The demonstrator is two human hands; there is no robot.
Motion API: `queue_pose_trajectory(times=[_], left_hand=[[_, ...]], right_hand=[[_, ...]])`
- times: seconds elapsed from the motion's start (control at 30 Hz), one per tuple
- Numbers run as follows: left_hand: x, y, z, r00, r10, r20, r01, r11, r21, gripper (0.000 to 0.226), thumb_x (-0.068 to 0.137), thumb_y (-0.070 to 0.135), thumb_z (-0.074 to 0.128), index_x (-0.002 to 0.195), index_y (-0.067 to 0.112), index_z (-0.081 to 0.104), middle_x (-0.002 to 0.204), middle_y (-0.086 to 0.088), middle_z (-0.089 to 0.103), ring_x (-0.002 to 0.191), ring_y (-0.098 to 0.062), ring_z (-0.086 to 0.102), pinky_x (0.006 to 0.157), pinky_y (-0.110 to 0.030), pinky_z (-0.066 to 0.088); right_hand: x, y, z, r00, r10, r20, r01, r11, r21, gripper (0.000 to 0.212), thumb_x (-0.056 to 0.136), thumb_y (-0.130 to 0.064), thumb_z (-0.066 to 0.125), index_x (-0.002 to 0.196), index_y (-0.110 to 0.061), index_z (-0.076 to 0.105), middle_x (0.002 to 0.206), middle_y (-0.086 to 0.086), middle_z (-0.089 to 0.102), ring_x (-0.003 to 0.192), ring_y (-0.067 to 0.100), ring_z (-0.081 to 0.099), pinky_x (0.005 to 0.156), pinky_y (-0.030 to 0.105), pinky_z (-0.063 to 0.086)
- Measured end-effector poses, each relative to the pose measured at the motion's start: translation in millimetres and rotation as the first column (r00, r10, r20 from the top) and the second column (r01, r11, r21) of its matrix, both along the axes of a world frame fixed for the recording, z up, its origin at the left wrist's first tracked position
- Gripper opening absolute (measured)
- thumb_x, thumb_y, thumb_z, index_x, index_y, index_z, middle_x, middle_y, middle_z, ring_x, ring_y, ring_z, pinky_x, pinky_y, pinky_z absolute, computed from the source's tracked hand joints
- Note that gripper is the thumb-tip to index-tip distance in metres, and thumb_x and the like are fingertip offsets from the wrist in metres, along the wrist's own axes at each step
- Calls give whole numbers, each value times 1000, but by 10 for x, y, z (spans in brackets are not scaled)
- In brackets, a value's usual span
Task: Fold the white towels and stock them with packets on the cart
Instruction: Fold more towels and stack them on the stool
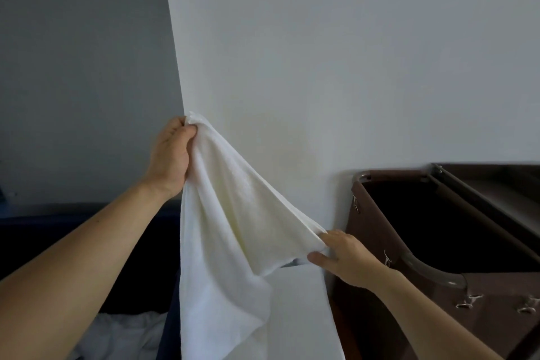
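A white towel [233,228] hangs in the air in front of a white wall. My left hand [171,155] grips its top corner, raised high. My right hand [342,254] pinches another edge of the towel lower down and to the right, so the cloth stretches diagonally between the two hands. The rest of the towel droops down past the bottom of the view. The cart's brown cloth bag [432,242] stands open at the right, just beyond my right hand. No packets are in view.
A dark blue bin [140,242] at the lower left holds a heap of white linen [125,336]. The white wall's corner [175,52] runs up the middle-left. A metal frame tube [423,269] and clips edge the brown bag.
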State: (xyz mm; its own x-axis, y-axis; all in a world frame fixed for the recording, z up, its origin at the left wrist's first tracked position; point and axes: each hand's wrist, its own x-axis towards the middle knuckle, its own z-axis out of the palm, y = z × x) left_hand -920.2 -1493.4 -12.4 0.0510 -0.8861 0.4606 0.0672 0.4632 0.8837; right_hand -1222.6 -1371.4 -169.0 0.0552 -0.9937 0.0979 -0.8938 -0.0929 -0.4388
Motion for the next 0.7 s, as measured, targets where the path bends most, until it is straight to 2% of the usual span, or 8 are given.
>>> queue_pose_trajectory(times=[0.1, 0.17, 0.27, 0.33, 0.43, 0.53, 0.6, 0.7], left_hand=[[173, -149, -121, 977, 131, 171, -131, 991, -12, 25, 100, 22, 45, 100, -1, 54, 86, -7, 49, 75, -13, 46, 66, -29, 37], [307, -212, -190, 936, 208, 285, -211, 977, -20, 25, 102, 22, 42, 105, 0, 53, 87, -4, 47, 72, -12, 43, 63, -27, 33], [522, -314, -275, 881, 229, 414, -253, 968, 2, 24, 104, 24, 40, 107, 4, 54, 94, -7, 49, 80, -17, 43, 64, -29, 31], [667, -406, -280, 880, 183, 438, -231, 971, 59, 21, 104, 25, 40, 108, 11, 54, 101, -6, 51, 92, -21, 46, 71, -32, 35], [785, -549, -46, 942, 95, 322, -160, 970, 181, 16, 102, 22, 41, 103, 15, 55, 95, -3, 54, 88, -22, 49, 77, -36, 38], [820, -661, 539, 999, 41, 22, -44, 978, 204, 24, 98, 14, 43, 77, 21, 51, 73, 0, 50, 67, -13, 47, 62, -30, 34], [826, -672, 962, 991, 11, -131, 11, 986, 165, 32, 96, 9, 44, 66, 19, 44, 60, 1, 45, 56, -9, 43, 54, -27, 31], [771, -597, 1387, 991, 48, -126, -34, 994, 104, 35, 95, 5, 40, 62, 16, 39, 37, 9, 40, 43, -6, 39, 41, -21, 28]], right_hand=[[-28, 32, 192, 999, 37, 24, -36, 999, -37, 34, 95, -47, 57, 124, -32, 61, 96, -31, 51, 93, 0, 59, 81, 15, 51], [-13, 60, 378, 995, 92, -49, -95, 993, -72, 26, 96, -40, 56, 115, -25, 66, 91, -30, 52, 83, -3, 57, 71, 7, 43], [41, 68, 676, 978, 147, -150, -162, 982, -95, 22, 94, -39, 59, 100, -22, 72, 108, -25, 57, 88, 0, 57, 75, 7, 39], [75, 25, 940, 983, 88, -158, -113, 981, -156, 23, 91, -41, 65, 86, -18, 70, 98, -17, 63, 80, 6, 59, 69, 13, 40], [150, -83, 1579, 992, -88, -93, 58, 957, -284, 26, 87, -38, 70, 72, -19, 60, 66, -7, 56, 64, 14, 54, 58, 21, 38], [297, -156, 2383, 981, -183, 58, 190, 873, -449, 19, 86, -33, 72, 75, -22, 60, 62, -8, 52, 58, 7, 47, 54, 19, 35], [409, -175, 2848, 954, -174, 245, 283, 792, -541, 16, 87, -27, 70, 78, -17, 61, 61, -3, 55, 51, 7, 46, 51, 23, 35], [583, -202, 3267, 885, -139, 445, 371, 787, -492, 9, 86, -15, 61, 85, -8, 57, 59, 9, 57, 43, 14, 45, 48, 25, 33]])
